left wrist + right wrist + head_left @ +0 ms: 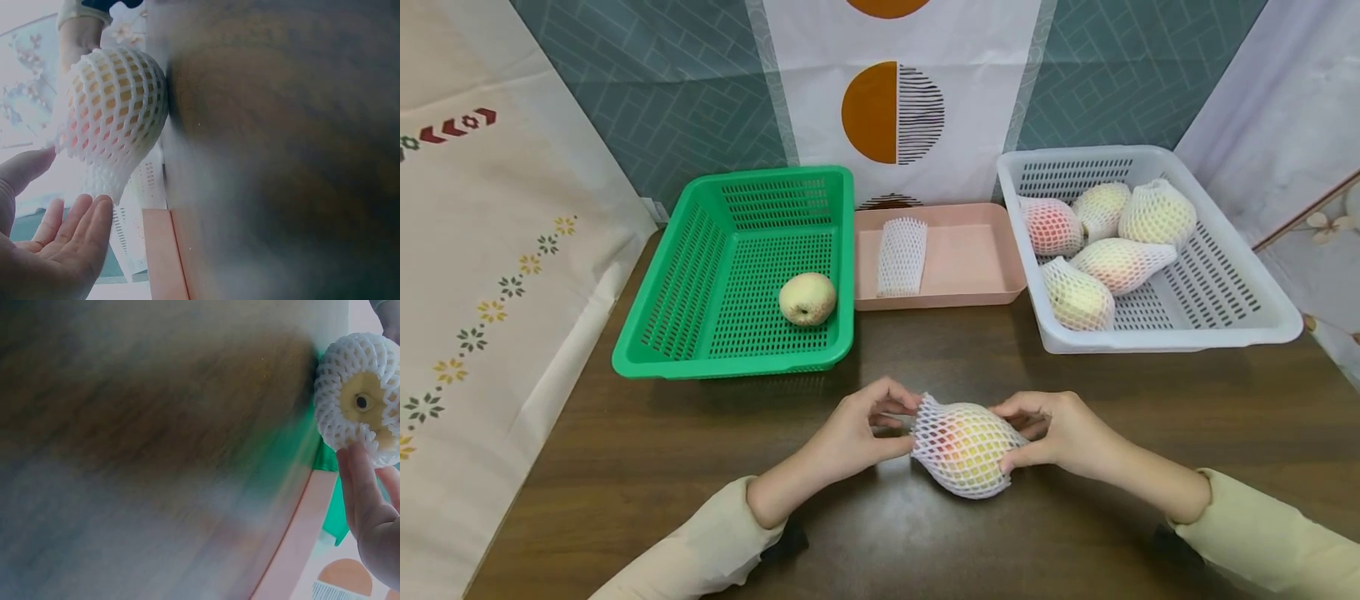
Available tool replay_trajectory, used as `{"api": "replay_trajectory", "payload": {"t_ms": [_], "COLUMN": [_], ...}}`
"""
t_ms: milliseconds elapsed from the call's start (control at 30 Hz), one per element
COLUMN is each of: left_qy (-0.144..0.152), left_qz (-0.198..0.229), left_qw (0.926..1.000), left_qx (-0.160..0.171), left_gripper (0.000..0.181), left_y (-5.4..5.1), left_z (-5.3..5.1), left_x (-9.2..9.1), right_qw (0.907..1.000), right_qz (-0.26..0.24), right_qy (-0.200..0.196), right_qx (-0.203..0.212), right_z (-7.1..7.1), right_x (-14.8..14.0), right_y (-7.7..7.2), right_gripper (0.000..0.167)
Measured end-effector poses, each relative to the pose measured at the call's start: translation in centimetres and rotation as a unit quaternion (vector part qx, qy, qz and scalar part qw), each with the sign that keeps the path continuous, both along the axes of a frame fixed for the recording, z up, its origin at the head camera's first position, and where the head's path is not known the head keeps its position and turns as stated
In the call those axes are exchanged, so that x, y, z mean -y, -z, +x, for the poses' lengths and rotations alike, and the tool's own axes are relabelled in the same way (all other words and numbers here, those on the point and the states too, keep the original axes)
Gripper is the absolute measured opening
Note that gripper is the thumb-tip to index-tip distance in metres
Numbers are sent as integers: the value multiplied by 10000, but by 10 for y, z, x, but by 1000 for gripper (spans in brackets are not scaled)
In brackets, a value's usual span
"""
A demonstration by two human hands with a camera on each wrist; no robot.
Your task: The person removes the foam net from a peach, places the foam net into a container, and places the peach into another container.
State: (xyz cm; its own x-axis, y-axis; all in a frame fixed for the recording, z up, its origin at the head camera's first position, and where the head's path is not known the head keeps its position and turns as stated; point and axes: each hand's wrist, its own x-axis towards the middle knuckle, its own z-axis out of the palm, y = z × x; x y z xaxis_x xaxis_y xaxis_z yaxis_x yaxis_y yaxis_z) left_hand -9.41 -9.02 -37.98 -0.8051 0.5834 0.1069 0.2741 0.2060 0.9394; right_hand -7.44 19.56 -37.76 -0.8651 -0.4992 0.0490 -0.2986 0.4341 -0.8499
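Observation:
On the table in front lies a yellow fruit with a red blush (973,454) inside a white foam net (103,134). In the right wrist view its round end (361,394), with a dark pit, shows through the net's opening. My right hand (1060,429) holds this end, with the thumb on the near side and the fingers on the far side. My left hand (872,421) is at the net's loose, narrowed end; its thumb and fingertips are spread apart and touch the edge, the fingers fairly straight in the left wrist view.
At back left, a green basket (730,367) contains one bare pale fruit (807,298). A pink tray (970,250) in the middle holds a flat white foam net (902,257). At back right, a white basket (1180,337) contains several netted fruits (1123,265).

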Motion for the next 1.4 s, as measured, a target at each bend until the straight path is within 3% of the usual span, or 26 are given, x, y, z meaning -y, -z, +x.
{"api": "replay_trajectory", "payload": {"t_ms": [167, 400, 767, 967, 1133, 1267, 1400], "left_qy": [-36, -11, -141, -455, -601, -545, -397], "left_qz": [107, 67, 122, 91, -132, -276, -229], "left_qw": [9996, 9998, 9997, 9971, 9964, 9960, 9960], "left_qx": [245, 178, 173, 606, 590, 648, 767], "left_gripper": [33, 38, 34, 22, 19, 12, 19], "left_y": [0, -1, 2, 3, 4, 4, 2], "left_z": [2, 3, 1, 0, -1, -1, 0], "left_x": [0, -1, -1, -2, -2, -2, -2], "right_qw": [9993, 9974, 9985, 9962, 9939, 9942, 9938], "right_qz": [-326, -687, -404, -465, -459, -582, -868], "right_qy": [-21, -13, 360, 564, 728, 583, 260], "right_qx": [162, 193, 52, 464, 683, 689, 639], "right_z": [-2, -7, -11, -13, -14, -16, -18], "right_x": [0, 1, 0, -2, -3, -3, -4], "right_y": [3, 7, 6, 4, 4, 6, 7], "right_gripper": [43, 39, 23, 11, 9, 8, 6]}}
